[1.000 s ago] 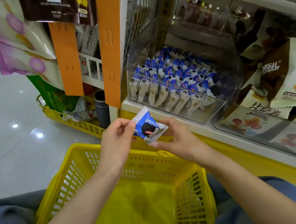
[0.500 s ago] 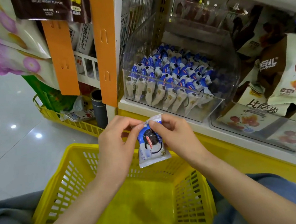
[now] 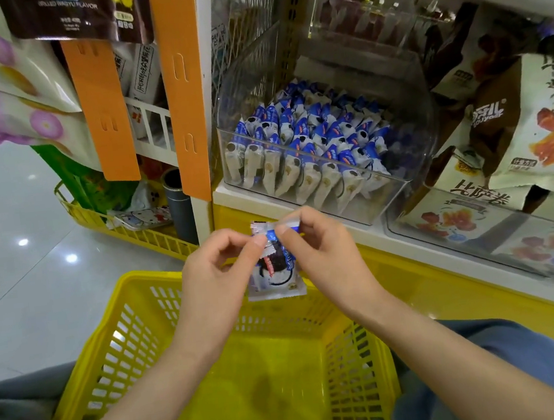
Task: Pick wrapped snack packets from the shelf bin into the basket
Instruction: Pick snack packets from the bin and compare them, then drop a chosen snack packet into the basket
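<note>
A blue and white snack packet (image 3: 275,275) hangs upright over the far rim of the yellow basket (image 3: 90,363). My left hand (image 3: 217,277) and my right hand (image 3: 321,256) both pinch its top edge between thumb and forefinger. The basket sits on my lap and shows nothing inside it. Above and behind the hands, a clear shelf bin (image 3: 400,193) holds several rows of the same packets (image 3: 310,151).
Large snack bags (image 3: 531,135) fill the shelf to the right, above a second clear bin (image 3: 479,257). Orange strips (image 3: 184,93) hang on the shelf post. A yellow wire rack (image 3: 127,232) with goods stands at floor level on the left, beside grey tiled floor.
The packet has turned from lying tilted between my hands to hanging upright from its top edge. Both hands have shifted slightly up and closer together.
</note>
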{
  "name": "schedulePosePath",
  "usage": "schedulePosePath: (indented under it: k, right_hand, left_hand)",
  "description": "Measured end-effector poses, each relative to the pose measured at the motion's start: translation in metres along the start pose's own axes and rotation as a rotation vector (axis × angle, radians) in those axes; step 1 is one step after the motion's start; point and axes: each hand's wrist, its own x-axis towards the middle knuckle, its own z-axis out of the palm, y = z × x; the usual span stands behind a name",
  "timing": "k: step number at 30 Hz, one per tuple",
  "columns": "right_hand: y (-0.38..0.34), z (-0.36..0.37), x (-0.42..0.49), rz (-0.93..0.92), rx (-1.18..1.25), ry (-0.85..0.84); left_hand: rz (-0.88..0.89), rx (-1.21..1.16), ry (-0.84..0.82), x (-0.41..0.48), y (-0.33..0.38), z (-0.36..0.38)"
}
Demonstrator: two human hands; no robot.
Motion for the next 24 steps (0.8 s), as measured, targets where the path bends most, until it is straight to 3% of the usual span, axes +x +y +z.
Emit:
schedulePosePath:
  k: [3,6,9,13,19,24]
  right_hand:
    - [0.003,0.005,-0.004,-0.007,-0.027,-0.003]
    - [0.007,0.006,-0.004,0.073,-0.005,0.01]
    - [0.009,0.006,-0.007,0.086,-0.019,-0.008]
    - [0.012,-0.003,-0.007,-0.094,-0.283,-0.014]
    - [0.028,-0.01,-0.012,0.115,-0.086,-0.071]
    - [0.058,-0.015,-0.033,0.262,-0.025,-0.119]
  left_hand:
    - [-0.208,-0.11,0.022,0.002,-0.004,-0.001]
    - [-0.444,-0.175,-0.118,0.0,-0.008,-0.001]
    - [-0.394,-0.128,-0.204,-0.004,-0.008,0.0]
    - [-0.312,-0.036,-0.251,-0.006,-0.009,-0.004]
    - [-0.305,-0.035,-0.352,-0.015,-0.017,0.002]
    - [-0.444,-0.055,-0.376,-0.034,-0.046,0.02]
